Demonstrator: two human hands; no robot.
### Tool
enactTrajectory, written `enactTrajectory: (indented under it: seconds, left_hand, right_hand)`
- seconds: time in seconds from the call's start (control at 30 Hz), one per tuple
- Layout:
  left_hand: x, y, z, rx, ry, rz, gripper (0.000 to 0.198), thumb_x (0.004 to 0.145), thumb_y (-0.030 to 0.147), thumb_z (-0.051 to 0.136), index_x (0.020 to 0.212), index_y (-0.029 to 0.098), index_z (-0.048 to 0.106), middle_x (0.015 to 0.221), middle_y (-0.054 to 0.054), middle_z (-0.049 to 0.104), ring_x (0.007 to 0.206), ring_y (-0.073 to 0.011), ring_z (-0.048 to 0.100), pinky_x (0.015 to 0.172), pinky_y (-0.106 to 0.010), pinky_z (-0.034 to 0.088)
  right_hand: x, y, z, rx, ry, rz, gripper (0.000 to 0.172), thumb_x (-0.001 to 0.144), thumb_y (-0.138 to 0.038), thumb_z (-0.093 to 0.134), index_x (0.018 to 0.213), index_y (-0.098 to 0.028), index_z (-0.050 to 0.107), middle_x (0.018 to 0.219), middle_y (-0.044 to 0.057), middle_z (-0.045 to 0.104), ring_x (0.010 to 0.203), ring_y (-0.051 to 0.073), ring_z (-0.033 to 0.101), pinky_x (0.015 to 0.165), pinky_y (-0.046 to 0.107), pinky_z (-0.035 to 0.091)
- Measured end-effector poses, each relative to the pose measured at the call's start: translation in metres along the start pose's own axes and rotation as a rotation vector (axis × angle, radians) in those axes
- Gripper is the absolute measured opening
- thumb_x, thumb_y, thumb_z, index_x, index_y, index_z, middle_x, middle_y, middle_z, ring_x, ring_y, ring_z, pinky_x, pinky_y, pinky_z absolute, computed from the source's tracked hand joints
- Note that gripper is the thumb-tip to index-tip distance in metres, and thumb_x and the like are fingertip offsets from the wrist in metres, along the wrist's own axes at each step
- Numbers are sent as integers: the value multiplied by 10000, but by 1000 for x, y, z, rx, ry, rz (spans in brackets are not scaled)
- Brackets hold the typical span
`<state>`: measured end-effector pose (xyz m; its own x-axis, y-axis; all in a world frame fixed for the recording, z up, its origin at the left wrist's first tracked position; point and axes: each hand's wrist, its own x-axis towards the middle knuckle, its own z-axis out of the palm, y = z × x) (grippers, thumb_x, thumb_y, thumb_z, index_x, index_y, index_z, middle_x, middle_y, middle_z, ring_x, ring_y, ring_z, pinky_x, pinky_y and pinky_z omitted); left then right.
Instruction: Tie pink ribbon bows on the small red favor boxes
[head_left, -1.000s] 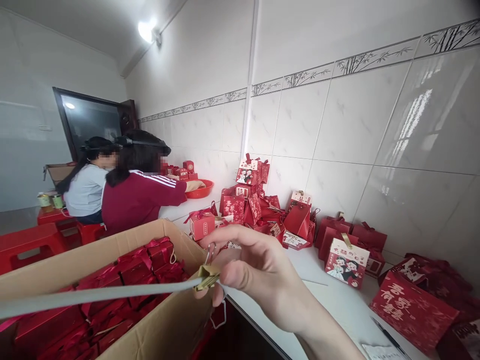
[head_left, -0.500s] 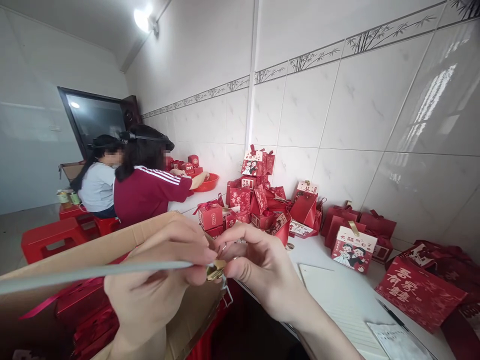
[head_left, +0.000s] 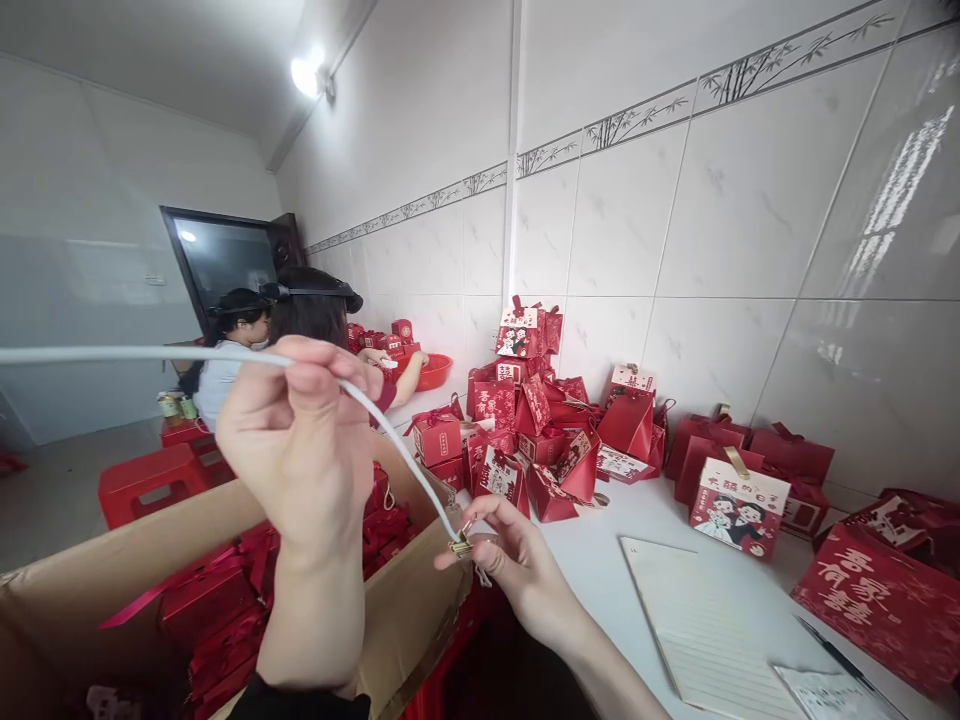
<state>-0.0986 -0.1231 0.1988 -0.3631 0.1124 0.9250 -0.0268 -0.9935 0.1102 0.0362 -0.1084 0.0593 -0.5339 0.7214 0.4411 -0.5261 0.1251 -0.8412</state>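
My left hand (head_left: 311, 460) is raised over the box, with a pale grey cord (head_left: 397, 445) pinched between thumb and fingers. One part of the cord runs out of view to the left; the rest curves down to my right hand (head_left: 521, 565). There, closed fingertips grip a small gold metal piece (head_left: 460, 547) where the cord ends. A thin pale loop hangs just beneath it. Exactly what the gold piece is, I cannot make out.
Below my hands stands an open cardboard box (head_left: 409, 600) of red gift boxes (head_left: 206, 600). More gift boxes (head_left: 495, 405) are piled on the white table, beside a notebook (head_left: 690, 620) and pen (head_left: 832, 645). Two people sit further left, near a red basin (head_left: 435, 373) and red stool (head_left: 154, 490).
My left hand has moved up and left away from the gold piece, drawing out a length of cord between the hands. My right hand keeps hold of the gold piece. The view has shifted slightly.
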Motion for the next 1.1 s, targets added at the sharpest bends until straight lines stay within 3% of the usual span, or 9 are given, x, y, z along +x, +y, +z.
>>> enactTrajectory:
  seconds: [0.13,0.23,0.3,0.37,0.47,0.6,0.77,0.87,1.1]
  left_hand:
    - [1,-10,-4,-61,-130,-66,154,704,344,711,748,197,696,625,20,564,541,-78,527,517,-241,459]
    - [-21,-23,-16,-85,-240,-115,320,663,488,702,870,243,700,701,-3,619,593,-110,568,591,-276,514]
    - [-45,-31,-25,-32,-318,-186,389,656,495,706,957,249,681,797,-30,644,732,-160,612,708,-317,529]
    - [-70,-37,-33,121,-496,-375,278,720,370,696,948,211,684,893,-69,645,847,-184,607,782,-317,508]
    - [-96,-42,-38,206,-653,-573,129,808,280,605,825,178,683,875,-77,626,797,-162,593,669,-260,495]
    - [-102,-44,-35,198,-616,-605,170,816,307,588,757,164,659,815,-65,603,742,-149,575,631,-249,482]
    - [-96,-47,-31,110,-605,-635,136,790,297,625,757,178,682,795,-47,600,694,-120,570,620,-224,478]
    - [-96,-51,-30,47,-604,-691,141,775,309,641,773,179,698,817,-53,609,676,-119,575,572,-214,471]
    - [-99,-60,-23,58,-611,-608,142,785,288,634,731,173,698,795,-53,647,740,-136,603,648,-228,474]
  right_hand:
    - [0,15,-9,-10,24,-24,289,797,-410,653,912,-206,484,872,-7,546,853,148,636,808,263,397]
    - [3,13,-13,-24,60,-74,279,806,-406,641,923,-208,484,867,-4,568,819,145,636,785,264,410]
    - [5,9,-14,-20,98,-125,262,815,-395,633,935,-215,486,853,-11,582,785,132,634,764,253,418]
    - [7,6,-15,-20,117,-166,239,822,-371,630,945,-221,491,833,-20,592,763,119,627,749,241,425]
    - [6,1,-16,-32,113,-189,208,821,-327,639,941,-223,504,799,-26,601,760,105,612,743,225,435]
    - [2,-4,-20,-53,94,-154,222,809,-306,655,971,-225,527,867,-4,621,760,113,621,732,232,445]
    - [-1,-6,-27,-80,104,-153,329,818,-394,627,1094,-241,533,898,21,631,742,138,632,718,266,465]
    - [-2,-4,-30,-119,126,-153,344,803,-425,631,1069,-224,546,904,42,637,755,152,619,695,275,480]
    - [-4,-4,-33,-416,304,-231,238,885,-401,503,991,-190,531,760,22,606,642,128,573,621,249,463]
